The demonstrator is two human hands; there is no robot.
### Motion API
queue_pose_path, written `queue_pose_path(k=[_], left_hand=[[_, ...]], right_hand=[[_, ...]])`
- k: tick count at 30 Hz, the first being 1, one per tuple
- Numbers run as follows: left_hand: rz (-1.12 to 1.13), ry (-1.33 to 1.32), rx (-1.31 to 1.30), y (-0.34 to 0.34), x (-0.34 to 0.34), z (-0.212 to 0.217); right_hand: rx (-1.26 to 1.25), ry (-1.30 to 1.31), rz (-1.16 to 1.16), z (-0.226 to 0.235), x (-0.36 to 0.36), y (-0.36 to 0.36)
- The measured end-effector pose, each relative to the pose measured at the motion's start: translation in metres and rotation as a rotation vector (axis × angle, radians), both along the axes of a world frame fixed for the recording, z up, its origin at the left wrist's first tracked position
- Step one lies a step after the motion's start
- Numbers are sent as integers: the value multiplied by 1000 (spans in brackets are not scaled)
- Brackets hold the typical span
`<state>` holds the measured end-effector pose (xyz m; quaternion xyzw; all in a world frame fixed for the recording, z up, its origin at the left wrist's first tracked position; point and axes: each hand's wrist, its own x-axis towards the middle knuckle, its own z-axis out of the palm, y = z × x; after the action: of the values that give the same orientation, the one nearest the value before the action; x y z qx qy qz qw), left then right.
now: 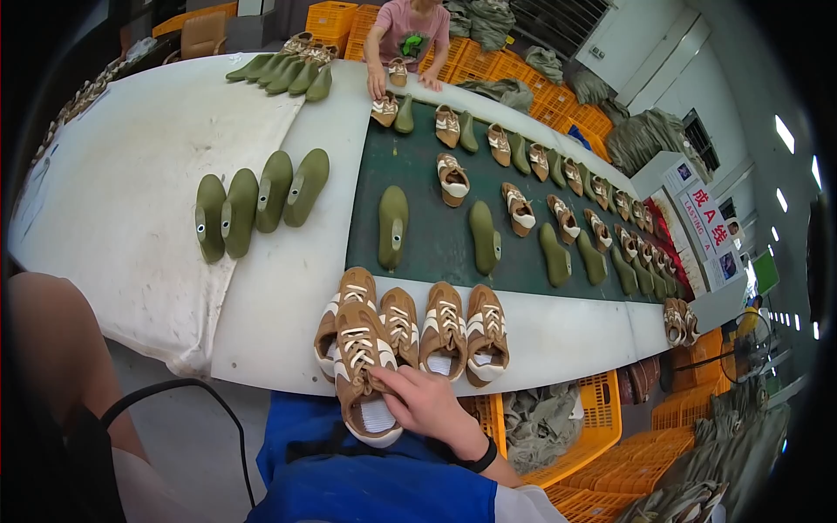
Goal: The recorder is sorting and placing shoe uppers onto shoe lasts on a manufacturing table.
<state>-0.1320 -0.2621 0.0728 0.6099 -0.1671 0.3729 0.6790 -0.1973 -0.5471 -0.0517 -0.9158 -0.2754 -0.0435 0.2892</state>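
Note:
My right hand (427, 403), with a black band at its wrist, is closed on the collar and laces of a brown sneaker (359, 370) with white stripes and laces. That sneaker lies tilted over another sneaker (327, 324) at the near edge of the table, its heel toward me. Beside it stand three more brown sneakers, one partly hidden (399, 318), one in the middle (443, 327) and one at the right (486, 331). A bare bent limb (57, 349) shows at the left, whose I cannot tell. My left hand is out of view.
Several green shoe lasts (275, 190) lie on the white tabletop (288, 288). A green belt (418, 240) carries rows of lasts and sneakers. Across the table, a person in a pink shirt (410, 30) touches a sneaker (384, 109). An orange crate (602, 410) holds grey cloth below right.

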Motion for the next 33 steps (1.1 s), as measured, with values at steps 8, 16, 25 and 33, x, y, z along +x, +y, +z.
queue_pose_path(k=[8,16,25,33], left_hand=[[-49,-89,83,-17,15,-3],[-276,-126,68,-74,44,-30],[-318,-232,84,-87,41,-46],[-339,-349,129,-90,37,-50]], right_hand=[[27,-20,1,-7,2,-9],[70,-67,17,-10,6,-5],[70,-63,-26,-18,4,-7],[63,-79,-21,-17,5,-6]])
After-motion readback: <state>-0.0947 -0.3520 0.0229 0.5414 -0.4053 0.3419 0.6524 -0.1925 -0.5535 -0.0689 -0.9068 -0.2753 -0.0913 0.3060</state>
